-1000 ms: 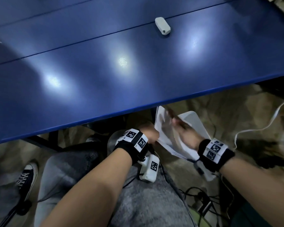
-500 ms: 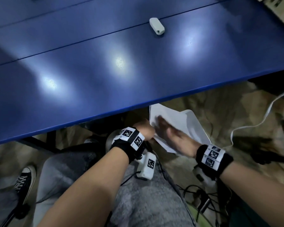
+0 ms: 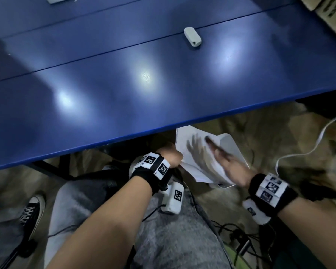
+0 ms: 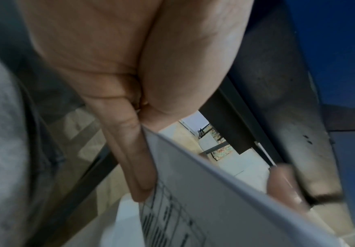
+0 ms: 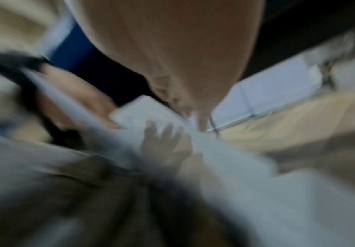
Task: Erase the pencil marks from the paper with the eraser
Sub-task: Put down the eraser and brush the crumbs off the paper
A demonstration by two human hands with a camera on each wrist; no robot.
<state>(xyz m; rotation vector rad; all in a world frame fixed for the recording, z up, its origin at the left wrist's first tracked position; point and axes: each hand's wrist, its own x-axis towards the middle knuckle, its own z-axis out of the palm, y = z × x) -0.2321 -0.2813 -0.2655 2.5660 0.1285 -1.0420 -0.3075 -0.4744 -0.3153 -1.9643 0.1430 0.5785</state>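
Below the table edge, paper [image 3: 184,144] sits in left hand [image 3: 170,155] grip (right hand [image 3: 224,164] seemingly flat).

Blue worktop [image 3: 105,98] is filling the upper view, three light patches glaring off it. Mottled beige floor [image 3: 231,123] is showing below its edge. White cable [image 3: 306,150] is trailing across the floor at right.

Colours under and over the blue bench [image 3: 105,105]

White paper [image 3: 184,144] is showing a black printed grid; a pale grey eraser [image 3: 192,36] is lying on blue; black wristbands [image 3: 153,171] are wearing black-and-white square tags.
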